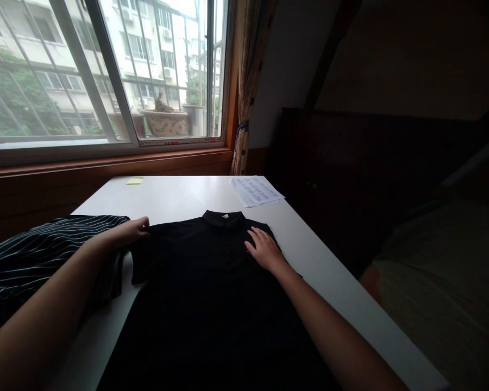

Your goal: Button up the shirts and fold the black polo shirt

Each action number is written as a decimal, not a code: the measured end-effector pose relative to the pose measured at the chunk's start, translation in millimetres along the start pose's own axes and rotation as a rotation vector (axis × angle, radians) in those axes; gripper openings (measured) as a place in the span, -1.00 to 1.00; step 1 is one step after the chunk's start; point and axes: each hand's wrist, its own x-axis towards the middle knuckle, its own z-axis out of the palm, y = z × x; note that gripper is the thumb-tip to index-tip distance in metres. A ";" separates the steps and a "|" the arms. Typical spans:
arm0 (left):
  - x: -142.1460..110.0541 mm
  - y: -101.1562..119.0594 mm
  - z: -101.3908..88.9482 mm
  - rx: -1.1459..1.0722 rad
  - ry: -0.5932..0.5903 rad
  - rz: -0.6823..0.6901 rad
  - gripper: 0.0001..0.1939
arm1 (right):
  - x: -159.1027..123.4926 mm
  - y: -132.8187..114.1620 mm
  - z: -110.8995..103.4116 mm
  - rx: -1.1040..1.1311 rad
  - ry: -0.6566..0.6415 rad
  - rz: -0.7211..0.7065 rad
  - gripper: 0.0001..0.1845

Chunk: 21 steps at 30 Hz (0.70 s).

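A black polo shirt lies spread front side up on the white table, its collar toward the window and its hem out of view below. My left hand pinches the shirt at the top of the left-hand sleeve. With fingers spread, my right hand rests flat on the shirt near the right-hand shoulder. A pale label shows inside the collar. Beneath my left forearm lies a dark striped garment, bunched at the table's left side.
Printed sheets of paper lie at the far right corner of the white table. A yellow sticky note is at the far left. Behind stand a barred window and a tied curtain. The right side is dark.
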 end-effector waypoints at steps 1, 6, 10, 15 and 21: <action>-1.6 -2.7 -3.7 -0.017 0.000 0.005 -0.60 | 0.0 0.1 0.3 -0.001 0.002 0.000 -0.41; -3.8 -14.3 -18.1 -0.084 0.016 0.042 -0.39 | 0.2 -4.4 -7.4 -0.008 0.028 0.001 -0.42; -2.8 -11.4 -23.0 -0.082 0.097 0.119 -0.33 | -2.5 -34.0 -26.6 -0.011 0.121 -0.016 -0.39; -4.8 3.6 -30.0 -0.021 0.184 0.207 -0.43 | -11.7 -120.2 -28.8 0.148 0.108 -0.582 -0.61; -14.7 36.3 -46.1 0.220 0.295 0.242 -0.54 | -14.6 -209.9 7.5 0.142 -0.011 -0.921 -0.41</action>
